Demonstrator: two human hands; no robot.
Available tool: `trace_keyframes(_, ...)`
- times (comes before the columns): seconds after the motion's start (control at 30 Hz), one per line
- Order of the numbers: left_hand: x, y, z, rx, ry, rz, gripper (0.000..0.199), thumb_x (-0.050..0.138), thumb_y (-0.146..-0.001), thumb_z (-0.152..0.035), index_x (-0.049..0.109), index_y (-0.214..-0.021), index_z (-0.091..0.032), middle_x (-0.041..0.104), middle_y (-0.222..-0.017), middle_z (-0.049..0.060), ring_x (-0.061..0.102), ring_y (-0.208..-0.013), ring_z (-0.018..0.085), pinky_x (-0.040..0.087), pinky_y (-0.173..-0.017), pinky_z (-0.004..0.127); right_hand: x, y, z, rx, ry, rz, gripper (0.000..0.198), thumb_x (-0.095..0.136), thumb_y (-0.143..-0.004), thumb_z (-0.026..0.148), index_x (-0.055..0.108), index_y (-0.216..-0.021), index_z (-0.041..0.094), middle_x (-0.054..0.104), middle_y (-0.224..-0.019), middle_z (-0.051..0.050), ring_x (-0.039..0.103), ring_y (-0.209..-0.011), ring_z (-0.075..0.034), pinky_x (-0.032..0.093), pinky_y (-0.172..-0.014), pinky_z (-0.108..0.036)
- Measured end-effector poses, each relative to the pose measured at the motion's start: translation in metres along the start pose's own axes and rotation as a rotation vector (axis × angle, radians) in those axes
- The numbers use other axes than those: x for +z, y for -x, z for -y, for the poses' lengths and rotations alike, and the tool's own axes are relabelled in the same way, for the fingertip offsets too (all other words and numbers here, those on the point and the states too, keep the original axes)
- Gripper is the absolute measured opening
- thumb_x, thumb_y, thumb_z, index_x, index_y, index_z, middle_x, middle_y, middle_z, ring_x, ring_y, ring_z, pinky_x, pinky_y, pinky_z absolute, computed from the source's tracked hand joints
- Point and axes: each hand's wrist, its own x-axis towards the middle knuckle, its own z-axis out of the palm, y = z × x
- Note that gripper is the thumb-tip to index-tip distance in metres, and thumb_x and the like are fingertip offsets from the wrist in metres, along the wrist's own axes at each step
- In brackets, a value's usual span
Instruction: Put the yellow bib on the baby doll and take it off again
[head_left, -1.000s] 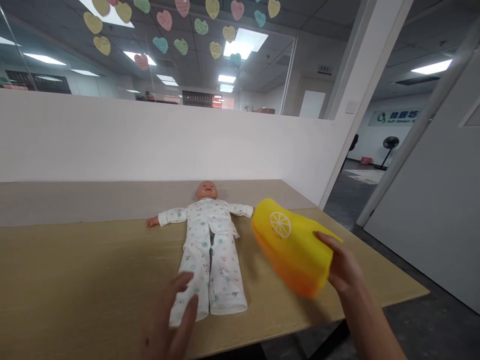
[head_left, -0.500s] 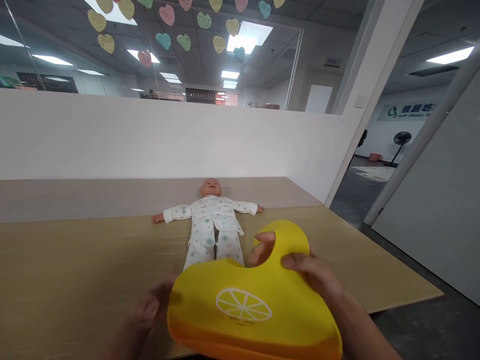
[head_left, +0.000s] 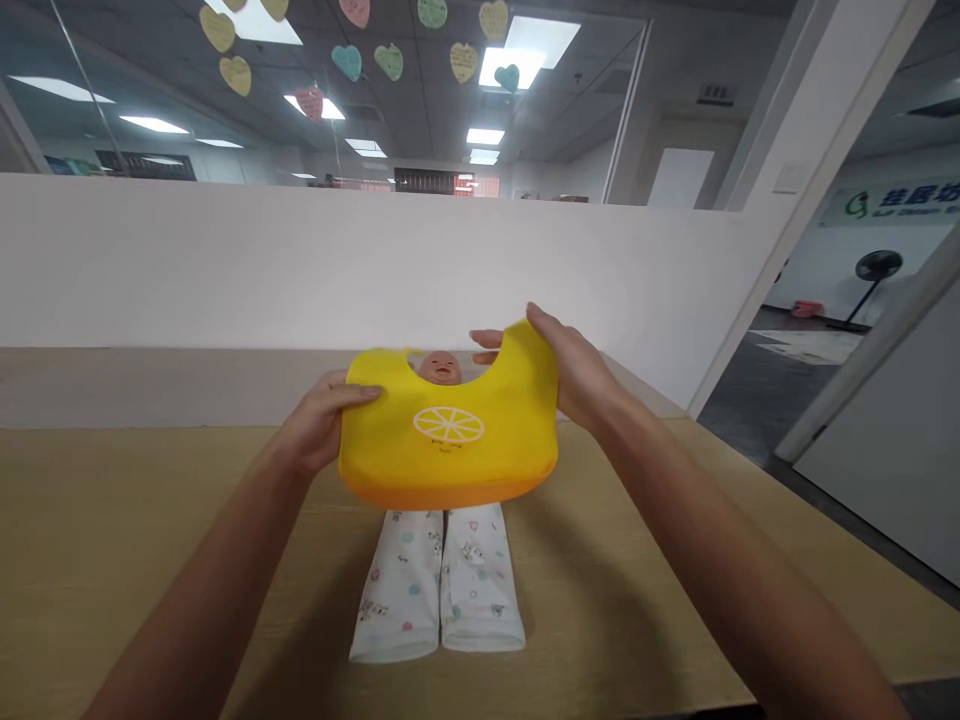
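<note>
A yellow baby bib [head_left: 450, 465] with an orange lower edge and a white lemon-slice print is held up between both hands. My left hand [head_left: 322, 420] pinches its left upper side, thumb on the front. My right hand [head_left: 574, 370] grips the raised right neck strap, with some fingers behind it showing through the neck opening. Behind the bib a baby doll [head_left: 441, 368] lies on its back; its face shows in the neck cutout. White patterned trousers [head_left: 442, 590] cover its legs below the bib. The bib hides its torso and arms.
The doll lies on a wood-coloured table [head_left: 187, 560] against a white low wall [head_left: 262, 265] with a window above. Heart-shaped notes [head_left: 346, 63] stick to the glass. At the right is a doorway with a standing fan [head_left: 877, 266] beyond.
The bib has moved forward and up, over the doll's torso, and hangs more level. My left hand has taken hold of its left side. The view has shifted slightly.
</note>
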Motion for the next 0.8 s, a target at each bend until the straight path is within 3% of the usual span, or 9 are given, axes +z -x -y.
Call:
trace_keyframes(0.1,-0.008,-0.027,0.008,0.014,0.021,-0.015,0.04,0.071,-0.066,-0.034,0.069,-0.097,-0.009,0.072,-0.089,0.011,0.069,-0.082,0.024,0.056,-0.069,0.026,-0.002,-0.032,-0.006,0.024,0.057,-0.021,0.049,0.045,-0.089,0.051,0.063,-0.101,0.007,0.069,-0.096,-0.014,0.065,-0.093,-0.023,0.051,-0.085,-0.039)
trace_keyframes(0.23,-0.02,-0.065,0.025,-0.044,-0.012,-0.099,0.033,0.073,-0.068,-0.037,0.071,-0.089,-0.012,0.072,-0.078,0.008,0.068,-0.072,0.019,0.055,-0.062,0.022,-0.01,-0.07,-0.029,0.093,0.158,-0.004,0.042,0.047,-0.089,0.047,0.063,-0.098,0.009,0.069,-0.089,-0.015,0.064,-0.08,-0.02,0.051,-0.079,-0.036)
trace_keyframes(0.33,-0.03,-0.094,0.04,-0.061,-0.06,-0.133,0.033,0.075,-0.067,-0.035,0.071,-0.092,-0.013,0.073,-0.086,0.008,0.067,-0.076,0.017,0.053,-0.065,0.02,-0.024,-0.101,-0.056,0.059,0.269,-0.061,0.038,0.047,-0.089,0.045,0.063,-0.096,0.012,0.068,-0.094,-0.011,0.062,-0.08,-0.017,0.049,-0.079,-0.033)
trace_keyframes(0.43,-0.042,-0.12,0.056,-0.08,-0.116,-0.135,0.037,0.076,-0.065,-0.034,0.071,-0.095,-0.013,0.072,-0.095,0.01,0.067,-0.08,0.018,0.052,-0.069,0.022,-0.04,-0.132,-0.09,-0.011,0.485,-0.088,0.033,0.047,-0.086,0.042,0.063,-0.084,0.014,0.066,-0.085,-0.008,0.06,-0.077,-0.017,0.047,-0.076,-0.031)
trace_keyframes(0.5,-0.05,-0.137,0.068,-0.109,-0.147,-0.146,0.038,0.077,-0.062,-0.031,0.071,-0.093,-0.012,0.072,-0.093,0.011,0.067,-0.077,0.019,0.051,-0.066,0.023,-0.049,-0.152,-0.114,-0.074,0.648,-0.103,0.026,0.05,-0.083,0.038,0.061,-0.077,0.016,0.064,-0.08,-0.007,0.059,-0.079,-0.019,0.046,-0.078,-0.032)
trace_keyframes(0.6,-0.062,-0.162,0.086,-0.161,-0.173,-0.185,0.036,0.077,-0.058,-0.028,0.071,-0.09,-0.011,0.073,-0.083,0.009,0.066,-0.068,0.018,0.05,-0.061,0.025,-0.059,-0.175,-0.148,-0.117,0.805,-0.171,0.015,0.057,-0.075,0.032,0.06,-0.08,0.017,0.065,-0.09,-0.008,0.058,-0.095,-0.022,0.042,-0.088,-0.034)
trace_keyframes(0.7,-0.074,-0.183,0.104,-0.202,-0.177,-0.202,0.028,0.074,-0.057,-0.027,0.069,-0.08,-0.011,0.071,-0.071,0.006,0.065,-0.064,0.019,0.049,-0.059,0.027,-0.067,-0.193,-0.178,-0.069,0.819,-0.254,0.022,0.06,-0.072,0.036,0.061,-0.083,0.017,0.065,-0.096,-0.01,0.057,-0.1,-0.025,0.041,-0.091,-0.036)
trace_keyframes(0.8,-0.083,-0.197,0.121,-0.231,-0.168,-0.235,0.021,0.071,-0.055,-0.025,0.066,-0.07,-0.012,0.067,-0.063,0.004,0.063,-0.058,0.018,0.046,-0.053,0.025,-0.076,-0.207,-0.205,0.004,0.646,-0.3,0.026,0.059,-0.071,0.043,0.06,-0.077,0.018,0.065,-0.084,-0.008,0.059,-0.087,-0.023,0.044,-0.081,-0.033)
